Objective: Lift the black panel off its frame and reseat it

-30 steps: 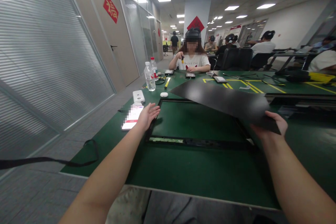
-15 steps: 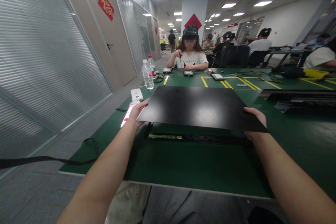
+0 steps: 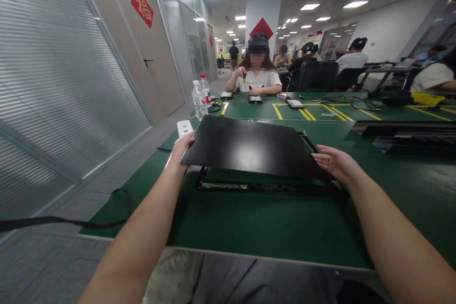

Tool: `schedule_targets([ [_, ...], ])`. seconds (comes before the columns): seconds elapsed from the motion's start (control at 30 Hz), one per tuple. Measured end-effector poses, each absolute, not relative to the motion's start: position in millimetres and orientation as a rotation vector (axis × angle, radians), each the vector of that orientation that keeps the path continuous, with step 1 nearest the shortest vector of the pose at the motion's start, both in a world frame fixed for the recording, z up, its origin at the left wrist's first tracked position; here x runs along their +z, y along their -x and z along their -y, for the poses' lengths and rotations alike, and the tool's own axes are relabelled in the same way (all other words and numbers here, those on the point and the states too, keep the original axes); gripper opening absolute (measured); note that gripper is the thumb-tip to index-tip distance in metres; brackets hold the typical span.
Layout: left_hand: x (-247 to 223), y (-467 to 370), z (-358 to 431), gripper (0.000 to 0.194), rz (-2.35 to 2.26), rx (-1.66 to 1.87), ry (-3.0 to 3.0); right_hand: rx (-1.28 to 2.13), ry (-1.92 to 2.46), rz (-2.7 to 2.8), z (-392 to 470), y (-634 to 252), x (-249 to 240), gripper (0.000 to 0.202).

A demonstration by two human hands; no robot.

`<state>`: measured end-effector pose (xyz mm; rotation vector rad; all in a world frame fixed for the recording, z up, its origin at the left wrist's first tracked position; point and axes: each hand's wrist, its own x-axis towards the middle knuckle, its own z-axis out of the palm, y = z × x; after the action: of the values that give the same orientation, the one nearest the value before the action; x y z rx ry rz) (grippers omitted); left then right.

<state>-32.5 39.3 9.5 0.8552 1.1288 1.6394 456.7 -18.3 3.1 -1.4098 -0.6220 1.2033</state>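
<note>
A flat, glossy black panel slants over a thin black frame that lies on the green table. My left hand grips the panel's left edge, thumb on top, and keeps that side raised. Beside the right edge is my right hand, its fingers apart and extended toward the panel; the fingertips are at or very near its edge. A green circuit strip shows in the near side of the frame. The panel hides most of the frame's far side.
Behind my left hand stand a white device and two water bottles. Long dark metal-like strips lie at the right. Across the table a co-worker holds a screwdriver over a small drive-like box.
My right hand has let go of the panel's right edge and spread its fingers. The panel has shifted left and its right side sits lower, uncovering the frame's right corner.
</note>
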Motion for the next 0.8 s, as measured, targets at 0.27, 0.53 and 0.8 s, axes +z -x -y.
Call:
schedule_targets([
  [0.27, 3, 15, -33, 0.039, -1.256, 1.567, -0.771, 1.055, 1.511, 0.719, 19, -472, -4, 0.025],
  [0.53, 6, 16, -31, 0.028, -1.247, 1.600, -0.746, 1.012, 1.589, 0.789, 25, -462, 5, 0.022],
  [0.8, 7, 24, -30, 0.040, -1.182, 1.601, -0.737, 1.089, 1.493, 0.816, 16, -466, -8, 0.026],
])
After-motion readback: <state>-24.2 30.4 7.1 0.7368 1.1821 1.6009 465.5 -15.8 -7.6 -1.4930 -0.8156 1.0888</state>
